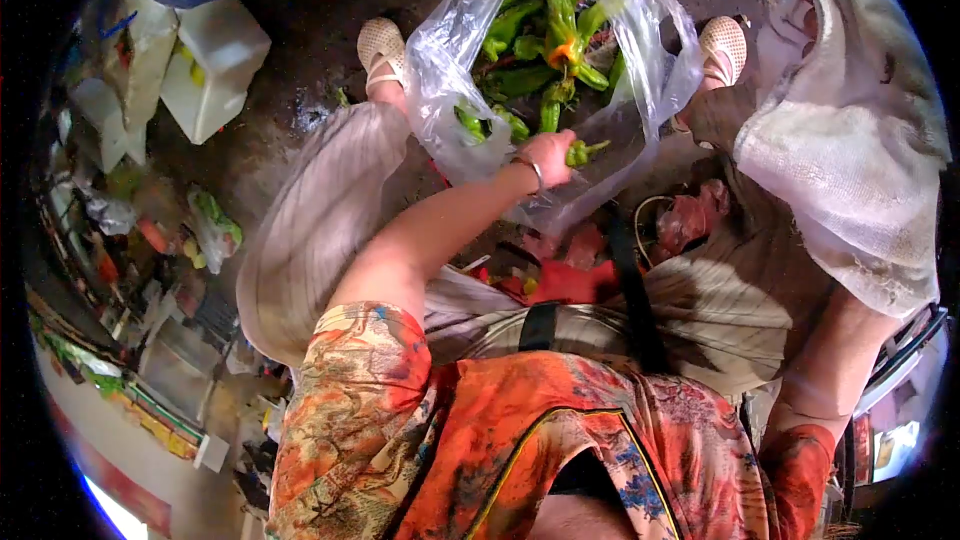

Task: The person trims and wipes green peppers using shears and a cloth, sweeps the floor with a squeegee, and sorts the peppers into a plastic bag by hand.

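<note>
My left hand [548, 156], with a bracelet at the wrist, is closed around a green pepper [585, 152] whose stem end sticks out. It is over the near side of a clear plastic bag [440, 70], which stands wide between my feet. Inside the bag lie several green peppers [520, 82], one with an orange-red patch [564, 48]. On the right, my right forearm [835, 365] reaches up under a whitish woven sack [825, 165]. That sack covers my right hand, so its fingers are hidden.
White plastic containers [215, 70] are on the floor at the upper left. A small bag with green things [213, 230] and other clutter lie below them. Reddish plastic bags [695, 220] lie beneath my lap. My shoes [382, 45] flank the clear bag.
</note>
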A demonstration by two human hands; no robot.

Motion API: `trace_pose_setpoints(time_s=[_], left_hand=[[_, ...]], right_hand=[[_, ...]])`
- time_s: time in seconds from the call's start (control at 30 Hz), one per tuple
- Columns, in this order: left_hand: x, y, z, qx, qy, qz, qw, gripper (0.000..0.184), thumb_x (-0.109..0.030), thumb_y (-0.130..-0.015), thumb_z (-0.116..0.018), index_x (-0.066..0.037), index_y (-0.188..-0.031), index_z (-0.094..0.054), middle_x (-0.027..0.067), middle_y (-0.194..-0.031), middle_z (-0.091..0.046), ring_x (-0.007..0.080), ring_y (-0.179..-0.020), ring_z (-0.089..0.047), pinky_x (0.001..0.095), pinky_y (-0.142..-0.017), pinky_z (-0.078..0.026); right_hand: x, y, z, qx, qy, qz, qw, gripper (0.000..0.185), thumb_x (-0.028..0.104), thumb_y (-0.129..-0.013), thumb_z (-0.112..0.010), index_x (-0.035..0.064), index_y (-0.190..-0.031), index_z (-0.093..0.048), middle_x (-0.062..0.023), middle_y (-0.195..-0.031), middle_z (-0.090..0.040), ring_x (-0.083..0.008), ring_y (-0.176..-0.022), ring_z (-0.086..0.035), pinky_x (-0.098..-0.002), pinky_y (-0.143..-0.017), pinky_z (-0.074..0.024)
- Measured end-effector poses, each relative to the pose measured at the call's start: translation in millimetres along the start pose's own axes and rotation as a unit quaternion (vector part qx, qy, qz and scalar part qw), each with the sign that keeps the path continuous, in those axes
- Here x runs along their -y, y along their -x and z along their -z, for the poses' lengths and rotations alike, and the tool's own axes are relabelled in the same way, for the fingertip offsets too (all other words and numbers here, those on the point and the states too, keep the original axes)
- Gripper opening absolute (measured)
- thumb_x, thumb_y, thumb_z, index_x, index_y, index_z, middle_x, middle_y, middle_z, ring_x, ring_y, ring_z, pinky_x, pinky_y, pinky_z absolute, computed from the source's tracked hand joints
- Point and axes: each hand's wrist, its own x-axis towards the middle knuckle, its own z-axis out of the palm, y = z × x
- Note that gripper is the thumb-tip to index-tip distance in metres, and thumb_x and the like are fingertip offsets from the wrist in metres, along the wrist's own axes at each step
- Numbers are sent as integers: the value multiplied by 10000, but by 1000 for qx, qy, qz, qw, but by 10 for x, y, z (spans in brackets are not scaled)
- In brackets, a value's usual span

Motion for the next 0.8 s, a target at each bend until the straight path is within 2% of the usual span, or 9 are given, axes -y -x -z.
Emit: trace_pose_setpoints(time_s=[0.07, 0.13, 0.2, 0.33, 0.4, 0.57, 0.63, 0.73, 0.8], left_hand=[[71, 109, 246, 41, -106, 39, 993, 469, -234, -677, -678, -63, -1105, -590, 168, -1036, -643, 331, -944, -625, 416, -807, -512], [269, 36, 296, 266, -257, 89, 925, 402, -236, -700, -666, -62, -1061, -651, 122, -1074, -654, 283, -969, -634, 406, -826, -514], [618, -3, 147, 355, -326, 76, 873, 353, -252, -701, -670, -60, -995, -692, 98, -1073, -662, 250, -972, -639, 402, -815, -521], [647, -91, 365, 326, -281, 83, 899, 372, -215, -674, -664, -57, -1010, -683, 134, -1040, -662, 252, -952, -639, 394, -797, -525], [626, -182, 555, 194, -190, 22, 962, 380, -207, -651, -654, -42, -993, -672, 186, -1051, -645, 312, -973, -626, 381, -837, -508], [281, -535, 1421, 74, -144, 51, 985, 351, -179, -671, -613, -50, -995, -653, 188, -1034, -643, 329, -978, -616, 389, -856, -492], [104, -482, 1786, 2, -200, 90, 976, 363, -201, -703, -633, -70, -1041, -643, 160, -1124, -620, 308, -1047, -595, 391, -888, -486], [-6, -494, 2161, -15, -266, 161, 950, 439, -250, -731, -676, -121, -1146, -613, 128, -1181, -601, 288, -1100, -576, 423, -915, -478], [-30, -461, 2302, -61, -280, 153, 946, 497, -188, -691, -668, -93, -1167, -562, 170, -1284, -504, 341, -1083, -568, 445, -896, -488]], right_hand=[[2, 4, -5, 0, -1, 0, 1000, 549, 129, -685, -722, -13, -1181, -535, -121, -1164, -565, -210, -1083, -544, -305, -965, -410], [0, 12, -5, 1, -2, -2, 1000, 550, 131, -687, -722, -12, -1183, -534, -122, -1167, -564, -210, -1084, -544, -306, -967, -410], [-4, 14, 12, 1, 1, -1, 1000, 551, 133, -689, -723, -12, -1186, -533, -122, -1169, -564, -211, -1086, -543, -307, -968, -409], [-9, 15, -6, 1, 0, -1, 1000, 553, 136, -693, -723, -11, -1190, -532, -123, -1174, -562, -212, -1090, -543, -310, -972, -409], [-5, 11, 1, 1, 1, 2, 1000, 554, 138, -695, -724, -10, -1193, -531, -124, -1176, -562, -212, -1091, -543, -311, -974, -408], [-11, -1, 9, 0, 1, 7, 1000, 557, 142, -700, -725, -9, -1199, -529, -125, -1182, -560, -213, -1096, -542, -314, -978, -407], [-5, 8, 21, 0, 1, 8, 1000, 558, 143, -702, -725, -8, -1201, -528, -126, -1185, -559, -214, -1098, -541, -315, -980, -407], [-2, 3, 12, 1, 1, 10, 1000, 559, 146, -705, -726, -7, -1205, -527, -127, -1189, -558, -215, -1100, -541, -317, -983, -406], [-1, 3, 19, -1, 1, 12, 1000, 560, 147, -707, -726, -7, -1207, -526, -127, -1191, -558, -215, -1102, -541, -318, -984, -406]])
